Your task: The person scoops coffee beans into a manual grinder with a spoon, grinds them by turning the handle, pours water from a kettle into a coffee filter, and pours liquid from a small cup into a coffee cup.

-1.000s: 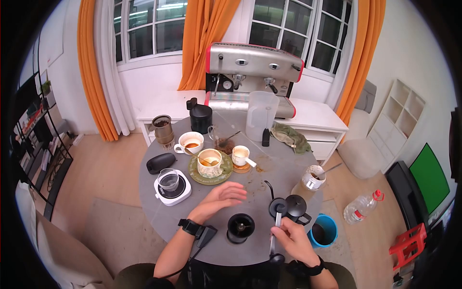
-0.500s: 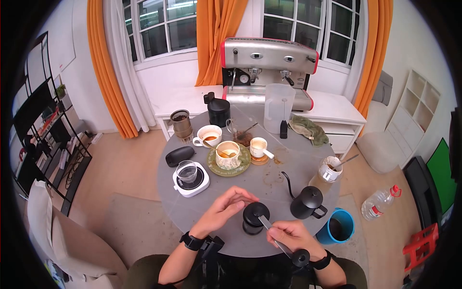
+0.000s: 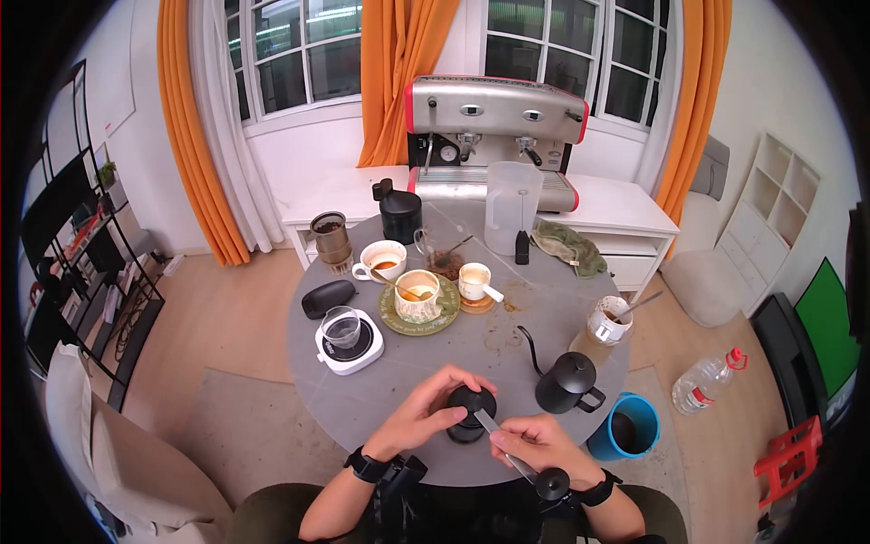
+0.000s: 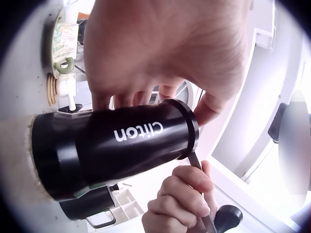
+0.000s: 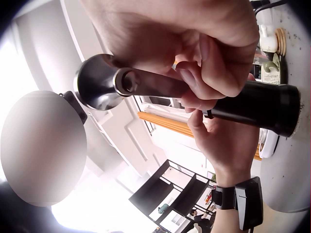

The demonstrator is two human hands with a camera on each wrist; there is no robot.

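A black cylindrical grinder (image 3: 468,428) stands upright near the table's front edge, its lid on top; white lettering shows on its body (image 4: 112,141) in the left wrist view. The left hand (image 3: 422,412) curls its thumb and fingers round the lid end (image 4: 182,126). The right hand (image 3: 544,446) pinches the flat metal crank arm (image 3: 487,421), which runs from the lid to a black knob (image 3: 552,484). In the right wrist view, the right hand's fingers (image 5: 209,73) close on the arm beside the knob (image 5: 99,82).
A black gooseneck kettle (image 3: 568,381) stands right of the grinder, with a blue bin (image 3: 634,426) beyond the table. A white scale (image 3: 352,354) with a glass cup is at left. Cups, a green plate (image 3: 399,322) and a frosted pitcher (image 3: 509,208) stand farther back.
The right hand has brought the lid and crank from beside the kettle onto the grinder's open top. The left hand has moved in from beside the grinder and now grips its top.
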